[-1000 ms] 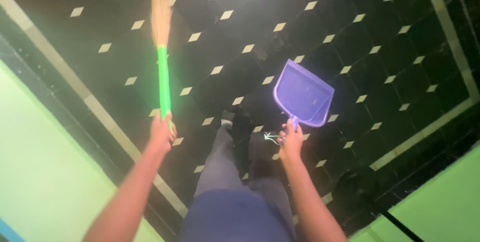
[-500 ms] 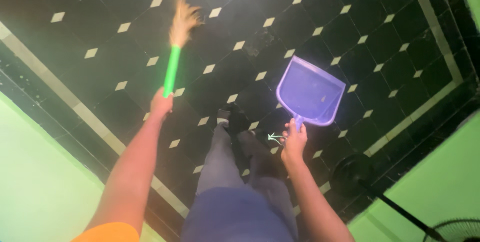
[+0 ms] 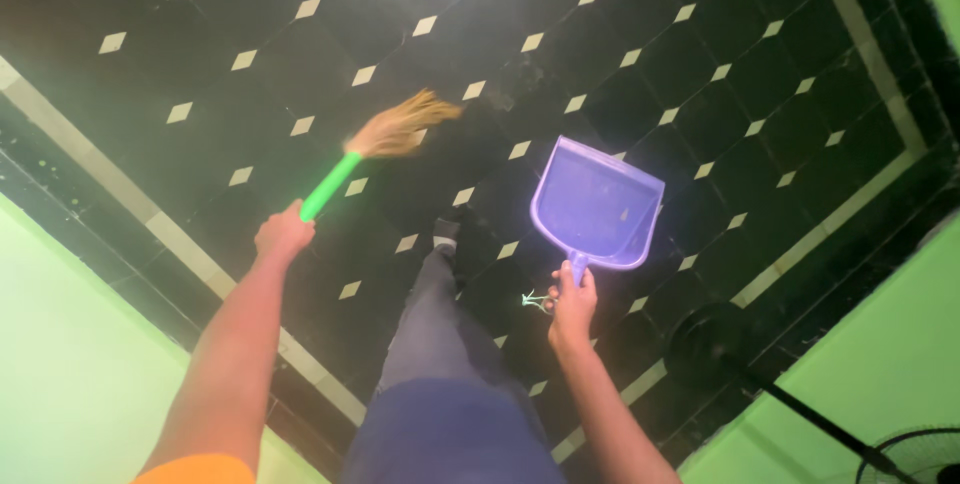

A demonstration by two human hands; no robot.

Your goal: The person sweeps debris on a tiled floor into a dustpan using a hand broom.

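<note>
Broom of straw-coloured bristles on a green plastic handle has swung down and rightward since half a second ago, its bristles now pointing toward the purple plastic dustpan over the black tiled floor with pale diamond insets. Left hand is wrapped tight around the handle's end. Right hand is clamped on the dustpan's short handle, the pan held slightly lower than before.

**Broom and dustpan held above the tiled floor**

The green-handled straw broom slants up and to the right, its tan bristles fanned out. Well apart on the right, the purple plastic dustpan is held by its short handle, its open mouth pointing away.
</note>
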